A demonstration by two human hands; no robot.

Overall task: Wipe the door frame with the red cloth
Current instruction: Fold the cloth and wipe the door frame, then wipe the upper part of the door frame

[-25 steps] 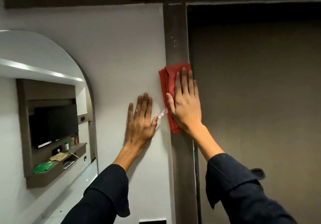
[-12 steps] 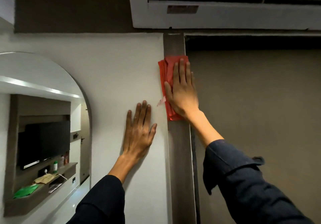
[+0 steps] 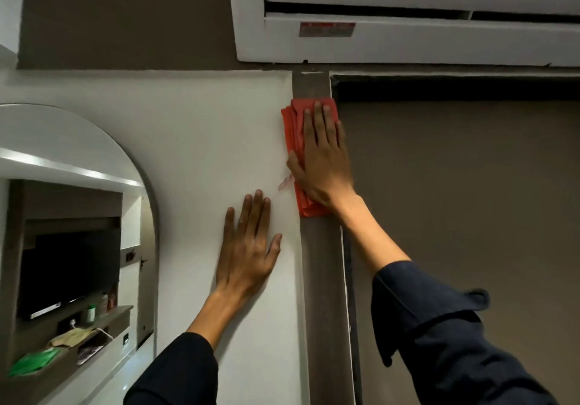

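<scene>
A dark brown vertical door frame [image 3: 323, 279] runs up the middle of the view to its top corner under an air conditioner. A folded red cloth [image 3: 295, 128] lies flat against the frame near its top, pressed there by my right hand [image 3: 323, 159] with fingers stretched upward. A small pale tag hangs from the cloth's left edge. My left hand [image 3: 248, 247] rests flat and spread on the white wall [image 3: 204, 140] to the left of the frame, holding nothing.
A white air conditioner [image 3: 408, 37] hangs just above the frame's top. The brown door [image 3: 470, 216] fills the right side. At the left an arched mirror [image 3: 72, 232] reflects a television and a shelf with small items.
My right hand has slid the red cloth upward along the frame toward its top corner. The view has tilted up, bringing the air conditioner into sight. My left hand stays on the wall.
</scene>
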